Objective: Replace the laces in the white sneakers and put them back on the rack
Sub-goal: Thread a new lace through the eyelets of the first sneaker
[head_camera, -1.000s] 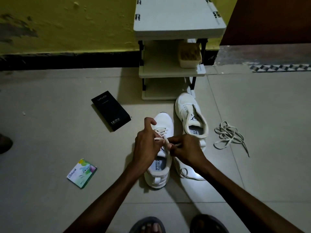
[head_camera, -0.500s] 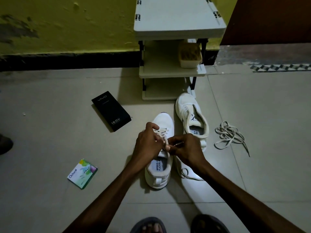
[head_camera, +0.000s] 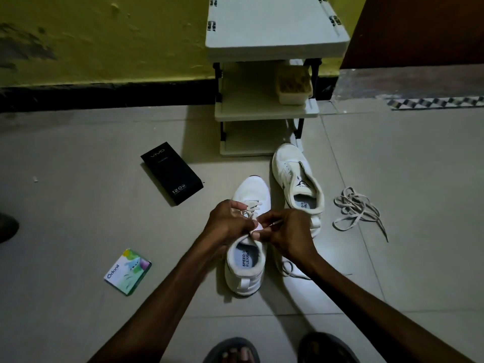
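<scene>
Near sneaker [head_camera: 246, 263]: on floor [head_camera: 91, 218] before rack [head_camera: 267, 115], partly laced. Left hand [head_camera: 227, 224] curled on its eyelet edge; right hand [head_camera: 288, 231] pinching lace [head_camera: 252, 206] tip. Step: threading. Next, likely: feed tip through next eyelet, pull snug. Second sneaker [head_camera: 288, 169] beside it, unlaced.

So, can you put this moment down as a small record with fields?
near sneaker: on floor, partly laced
far sneaker: unlaced, toe by shoe rack
lace: threaded through toe-end eyelets
left hand: pinches lace at eyelets
right hand: pinches lace tip
loose laces: heaped on floor, right
brush: on rack's middle shelf
</scene>
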A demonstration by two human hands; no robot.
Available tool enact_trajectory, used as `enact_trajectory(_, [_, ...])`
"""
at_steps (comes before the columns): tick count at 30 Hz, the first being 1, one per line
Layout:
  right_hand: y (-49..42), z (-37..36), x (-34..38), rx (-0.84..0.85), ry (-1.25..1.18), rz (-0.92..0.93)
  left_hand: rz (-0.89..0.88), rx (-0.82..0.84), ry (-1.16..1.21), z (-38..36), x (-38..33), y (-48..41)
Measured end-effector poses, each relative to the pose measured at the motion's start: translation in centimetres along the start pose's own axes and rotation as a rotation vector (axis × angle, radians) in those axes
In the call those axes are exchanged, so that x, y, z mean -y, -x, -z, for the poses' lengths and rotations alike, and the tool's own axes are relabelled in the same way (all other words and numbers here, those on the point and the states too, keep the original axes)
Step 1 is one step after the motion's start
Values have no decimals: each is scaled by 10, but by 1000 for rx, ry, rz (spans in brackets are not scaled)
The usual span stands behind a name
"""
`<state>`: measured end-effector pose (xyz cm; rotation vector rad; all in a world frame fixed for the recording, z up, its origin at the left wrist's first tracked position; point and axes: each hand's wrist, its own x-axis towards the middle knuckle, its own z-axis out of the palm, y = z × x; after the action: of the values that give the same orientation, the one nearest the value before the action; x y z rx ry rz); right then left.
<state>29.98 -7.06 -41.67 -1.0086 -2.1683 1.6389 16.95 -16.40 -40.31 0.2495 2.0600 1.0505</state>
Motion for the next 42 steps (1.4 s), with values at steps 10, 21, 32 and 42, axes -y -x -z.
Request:
enact_trajectory(10, [-5, 2, -2, -82, 230, 138, 23, 144, 108, 8, -2, -2])
enact_trajectory(21, [-11, -2, 12, 57, 483, 284, -10, 142, -1, 7, -3, -3])
enact_trajectory(32, [-4, -3, 18, 47, 726, 325, -2, 142, 99, 5, -2, 3])
enact_trajectory(42, [-21, 16, 40, -54, 589, 351, -16, 96, -47, 7, -3, 4])
